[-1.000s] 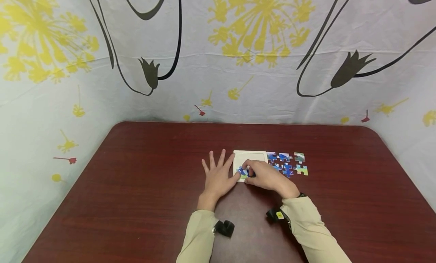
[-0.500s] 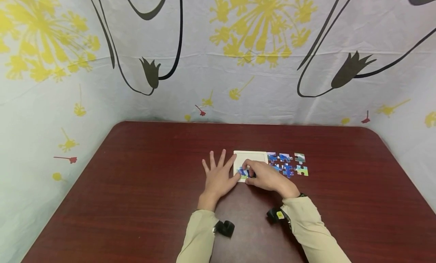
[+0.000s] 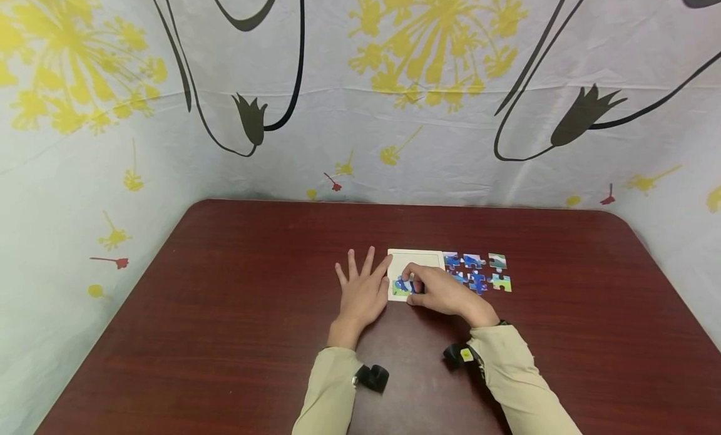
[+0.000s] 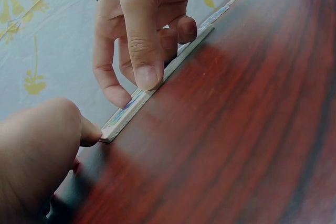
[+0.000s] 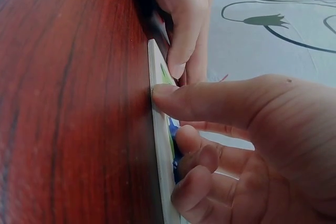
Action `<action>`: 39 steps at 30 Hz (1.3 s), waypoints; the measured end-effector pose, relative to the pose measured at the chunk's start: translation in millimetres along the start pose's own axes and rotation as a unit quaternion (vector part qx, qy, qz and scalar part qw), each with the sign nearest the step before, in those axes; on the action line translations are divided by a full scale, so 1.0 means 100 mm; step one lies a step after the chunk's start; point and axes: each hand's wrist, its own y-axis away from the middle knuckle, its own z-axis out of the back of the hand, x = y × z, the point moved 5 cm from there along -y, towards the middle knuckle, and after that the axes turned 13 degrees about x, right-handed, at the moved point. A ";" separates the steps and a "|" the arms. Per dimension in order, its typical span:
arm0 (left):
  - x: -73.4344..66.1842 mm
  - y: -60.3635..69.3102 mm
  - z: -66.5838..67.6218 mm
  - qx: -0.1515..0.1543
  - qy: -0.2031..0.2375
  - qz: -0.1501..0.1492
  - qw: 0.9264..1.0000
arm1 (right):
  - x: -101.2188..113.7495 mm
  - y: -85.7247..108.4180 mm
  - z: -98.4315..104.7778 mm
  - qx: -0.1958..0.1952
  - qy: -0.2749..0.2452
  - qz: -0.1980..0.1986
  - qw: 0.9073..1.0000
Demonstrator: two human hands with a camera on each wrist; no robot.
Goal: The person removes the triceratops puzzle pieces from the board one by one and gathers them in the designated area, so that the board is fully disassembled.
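Observation:
In the head view a shallow white puzzle tray (image 3: 415,258) lies on the table, with a blue-and-green puzzle piece (image 3: 401,287) at its front left corner. My left hand (image 3: 362,297) rests spread on the table, index finger and thumb against the tray's left edge. The curled fingers of my right hand (image 3: 442,289) pinch a blue puzzle piece (image 5: 177,169) low in the tray, beside the corner piece. In the right wrist view its thumb (image 5: 168,98) lies on the tray's front rim. My right hand partly hides both pieces.
Several loose puzzle pieces (image 3: 477,280) lie in two rows directly right of the tray, the nearest against its edge. The dark red wooden table (image 3: 253,310) extends on all sides. Behind it hangs a white patterned cloth (image 3: 338,109).
My left thumb has drawn back from the corner puzzle piece to the tray's left edge, uncovering more of the piece. My right hand stays almost still over the tray.

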 end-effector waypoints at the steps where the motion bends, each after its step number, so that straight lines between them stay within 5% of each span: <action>1: 0.00 0.00 0.00 -0.002 -0.002 0.000 1.000 | 0.00 0.00 0.00 0.000 -0.001 0.002 1.000; 39: 0.01 -0.02 -0.01 -0.005 0.004 0.003 1.000 | 0.02 -0.02 0.03 -0.032 -0.036 -0.012 0.999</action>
